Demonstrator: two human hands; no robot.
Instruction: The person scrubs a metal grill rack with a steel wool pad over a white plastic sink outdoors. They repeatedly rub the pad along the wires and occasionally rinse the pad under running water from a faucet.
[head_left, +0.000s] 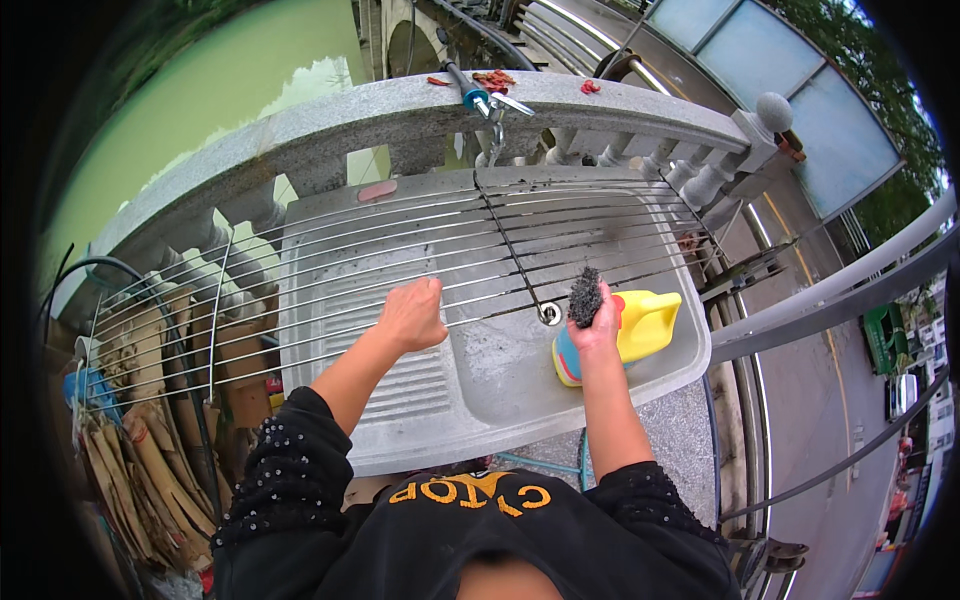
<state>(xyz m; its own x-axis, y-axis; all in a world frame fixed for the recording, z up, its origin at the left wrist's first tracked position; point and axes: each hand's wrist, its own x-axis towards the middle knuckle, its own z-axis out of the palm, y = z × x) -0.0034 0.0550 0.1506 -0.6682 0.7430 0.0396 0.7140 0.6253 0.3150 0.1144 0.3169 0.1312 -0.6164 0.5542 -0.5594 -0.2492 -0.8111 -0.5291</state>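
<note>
A long metal wire rack (352, 289) lies across a grey sink (510, 367) with a ribbed drainboard, its left end jutting past the sink. My left hand (412, 315) is closed around the rack's near wires, above the drainboard. Dark residue coats the rack's right half, while the left half looks bright. In my right hand (600, 326) is a dark steel wool scourer (585, 295), held up at the rack's near right edge. Behind that wrist, a yellow plastic jug (649, 326) with a red cap and blue label lies tilted in the basin.
A metal tap (495, 120) runs over the sink's far edge. Behind it stands a stone balustrade (315, 135) with red scraps on top, and green water beyond. Flattened cardboard (142, 465) and a black hose (176, 322) are at the left. A road lies to the right.
</note>
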